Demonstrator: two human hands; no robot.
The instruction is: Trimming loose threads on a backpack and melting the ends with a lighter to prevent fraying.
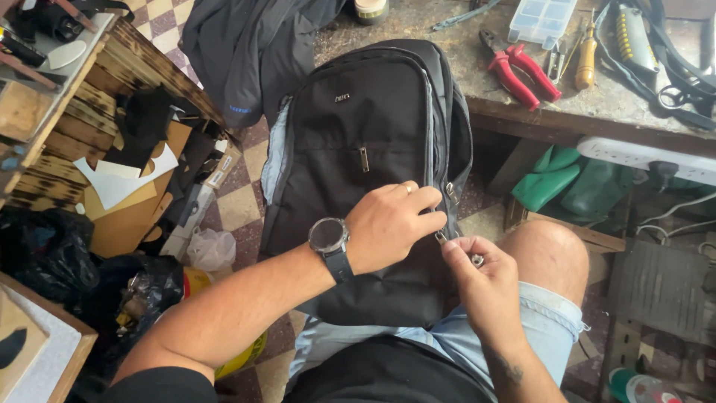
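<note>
A black backpack [365, 134] rests on my lap with its front facing up and its top leaning on the workbench edge. My left hand [391, 224], with a ring and a dark wristwatch, lies on the bag's right side and pinches the fabric by the side zipper. My right hand [481, 272] is just below it, fingers closed on a small metal zipper slider [441, 237] at the bag's right edge. A second metal zipper pull [451, 192] hangs a little higher on the same side.
The worn workbench [597, 104] at the back carries red-handled pliers [518, 71], a clear plastic box [541, 19], a wooden-handled tool [585, 56] and black straps. A dark jacket [246, 52] hangs at top left. Wooden shelves, cardboard scraps and plastic bags crowd the left floor.
</note>
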